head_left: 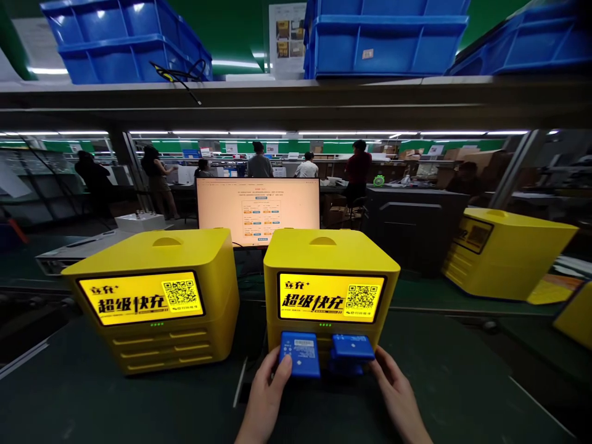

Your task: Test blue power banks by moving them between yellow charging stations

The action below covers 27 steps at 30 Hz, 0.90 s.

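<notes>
Where slots hide behind blue packs (300, 353) — fingers (283, 365), yellow cabinet (330, 290).

A second yellow charging station (157, 296) is standing toward the counter's (92, 394) left edge, its lit screen facing forward, while a third yellow unit (504, 259) is sitting turned away near the far right edge. A monitor (258, 211) is glowing at the back edge, blue bins (388, 37) are resting on the shelf (296, 92) overhead, and several people (259, 161) are standing at benches far behind.
</notes>
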Motion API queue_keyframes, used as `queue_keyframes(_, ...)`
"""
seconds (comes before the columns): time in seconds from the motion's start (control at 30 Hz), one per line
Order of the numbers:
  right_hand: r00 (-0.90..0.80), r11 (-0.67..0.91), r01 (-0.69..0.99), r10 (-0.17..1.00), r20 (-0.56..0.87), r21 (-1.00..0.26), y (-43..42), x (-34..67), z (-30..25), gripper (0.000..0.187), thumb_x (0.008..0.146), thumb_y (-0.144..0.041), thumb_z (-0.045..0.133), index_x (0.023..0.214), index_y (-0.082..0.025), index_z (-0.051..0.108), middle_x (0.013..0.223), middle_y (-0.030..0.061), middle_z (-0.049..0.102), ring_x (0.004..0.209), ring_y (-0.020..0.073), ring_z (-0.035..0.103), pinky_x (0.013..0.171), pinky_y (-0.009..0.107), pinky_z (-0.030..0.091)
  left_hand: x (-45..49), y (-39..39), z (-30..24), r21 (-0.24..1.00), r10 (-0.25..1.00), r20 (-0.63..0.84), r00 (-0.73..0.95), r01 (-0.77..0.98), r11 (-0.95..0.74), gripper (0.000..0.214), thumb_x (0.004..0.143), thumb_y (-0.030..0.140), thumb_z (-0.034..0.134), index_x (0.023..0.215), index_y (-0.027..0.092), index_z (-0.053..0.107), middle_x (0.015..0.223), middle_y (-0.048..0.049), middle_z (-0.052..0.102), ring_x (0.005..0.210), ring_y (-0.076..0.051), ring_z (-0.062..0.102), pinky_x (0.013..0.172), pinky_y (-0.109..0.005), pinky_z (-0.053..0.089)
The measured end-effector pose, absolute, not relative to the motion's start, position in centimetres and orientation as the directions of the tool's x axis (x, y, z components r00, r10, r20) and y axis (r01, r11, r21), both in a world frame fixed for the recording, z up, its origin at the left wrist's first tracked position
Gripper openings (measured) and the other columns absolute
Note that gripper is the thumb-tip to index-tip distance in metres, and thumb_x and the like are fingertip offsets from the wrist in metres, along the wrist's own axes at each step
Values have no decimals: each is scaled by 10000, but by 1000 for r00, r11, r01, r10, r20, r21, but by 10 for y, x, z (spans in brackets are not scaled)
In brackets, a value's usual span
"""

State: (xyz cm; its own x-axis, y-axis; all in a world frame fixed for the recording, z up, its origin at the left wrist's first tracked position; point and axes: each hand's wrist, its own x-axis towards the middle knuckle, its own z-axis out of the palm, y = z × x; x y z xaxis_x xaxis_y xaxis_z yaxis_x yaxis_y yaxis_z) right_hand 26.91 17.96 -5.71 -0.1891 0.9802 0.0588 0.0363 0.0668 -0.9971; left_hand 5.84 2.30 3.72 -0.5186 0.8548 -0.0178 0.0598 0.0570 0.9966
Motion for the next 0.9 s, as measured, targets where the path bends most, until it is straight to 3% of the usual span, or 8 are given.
queue_keyframes(0.17, -179, 91, 25, 980, 85, -996, 180, 269, -58, 586, 769, -592, 602, 1197, -194, 562, 1235, 68, 592, 1194, 285, 494, 918, 342, 465, 59, 23, 35, 998, 856, -14, -517, 40, 40, 687, 738, 711, 525, 1131, 155, 620, 931, -72, 654, 797, -218, 561, 696, -274, 468)
queue_keyframes(0.33, -173, 115, 11, 979, 112, -993, 180, 269, -57, 578, 756, -592, 606, 1168, -188, 583, 1215, 62, 607, 1172, 277, 515, 914, 326, 471, 59, 26, 29, 1000, 855, -3, -519, 17, 14, 620, 729, 701, 560, 971, 137, 648, 732, -30, 585, 641, -144, 465, 578, -218, 380)
queue_keyframes(0.67, -155, 117, -22, 981, 119, -993, 175, 267, -48, 531, 738, -546, 637, 1142, -203, 608, 1186, 56, 628, 1172, 298, 517, 916, 362, 489, 59, 26, 23, 999, 796, -41, -603, -33, 26, 643, 713, 795, 441, 683, 165, 564, 613, -9, 480, 612, -159, 444, 581, -252, 377)
queue_keyframes(0.8, -152, 123, -9, 981, 123, -992, 176, 267, -47, 527, 736, -548, 633, 1136, -205, 614, 1180, 51, 632, 1157, 291, 530, 910, 349, 492, 55, 29, 18, 1000, 827, -16, -562, -26, 1, 598, 643, 695, 607, 896, 153, 602, 716, -30, 559, 590, -150, 448, 563, -256, 379)
queue_keyframes(0.9, -159, 126, 8, 980, 123, -992, 176, 267, -46, 535, 747, -552, 621, 1146, -196, 605, 1192, 56, 625, 1155, 284, 532, 922, 340, 480, 49, 28, 15, 1000, 827, 19, -562, 16, -12, 544, 650, 573, 638, 1000, 177, 514, 754, -28, 576, 596, -153, 485, 565, -252, 387)
